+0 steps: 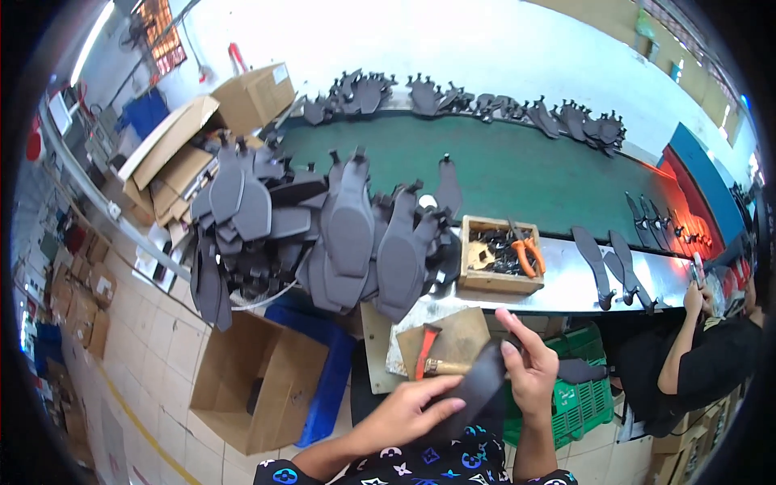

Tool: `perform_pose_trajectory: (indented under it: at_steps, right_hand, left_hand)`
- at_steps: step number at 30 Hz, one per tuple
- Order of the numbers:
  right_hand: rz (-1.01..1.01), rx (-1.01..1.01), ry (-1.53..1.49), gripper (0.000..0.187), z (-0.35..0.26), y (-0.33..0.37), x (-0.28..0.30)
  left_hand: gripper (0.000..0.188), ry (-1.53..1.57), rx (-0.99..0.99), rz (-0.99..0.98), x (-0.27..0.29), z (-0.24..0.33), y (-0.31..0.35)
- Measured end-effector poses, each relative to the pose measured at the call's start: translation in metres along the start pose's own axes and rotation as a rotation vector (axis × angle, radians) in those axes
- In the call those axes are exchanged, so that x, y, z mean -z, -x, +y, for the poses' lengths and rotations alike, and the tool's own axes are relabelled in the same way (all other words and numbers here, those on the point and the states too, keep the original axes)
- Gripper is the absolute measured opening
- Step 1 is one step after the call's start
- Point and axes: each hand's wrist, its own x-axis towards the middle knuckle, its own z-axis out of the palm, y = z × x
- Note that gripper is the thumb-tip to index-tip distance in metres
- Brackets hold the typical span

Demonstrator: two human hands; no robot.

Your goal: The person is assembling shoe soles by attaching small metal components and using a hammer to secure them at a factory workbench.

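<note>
In the head view, both hands meet at about 6 o'clock, low in the picture, over a dark grey insole piece (478, 380) that runs slantwise between them. The left hand (408, 412) lies along the lower end of the piece, its grip closed lightly on it with the fingers stretched along the edge. The right hand (529, 364) has its grip shut on the upper end, thumb on top and one finger raised. Just behind the piece, toward 12 o'clock, a hammer with a red head (426, 362) rests on a brown board (461, 335) at the desk's near edge. At 1 o'clock from the hands stands a small wooden box (499, 255) with orange-handled pliers (527, 255) in it. At 10 o'clock a big heap of grey insoles (347, 234) covers the desk (566, 283), beside the green conveyor belt (517, 170). An open cardboard box (259, 388) sits on the floor at 9 o'clock. At 3 o'clock another person's arm (687, 339) reaches up.
</note>
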Motion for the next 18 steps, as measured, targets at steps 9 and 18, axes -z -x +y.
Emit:
perform_pose_trajectory:
  at_steps: [9,18]
  right_hand:
    - [0.391,-0.136,0.094,0.045,0.056,0.006,0.09]
    - [0.768,-0.168,0.825,0.042,0.197,-0.009,0.244]
  left_hand:
    - [0.047,-0.925,-0.217,0.89,0.179,0.037,-0.151]
    - [0.055,-1.797,0.35,0.813,0.259,0.024,-0.182]
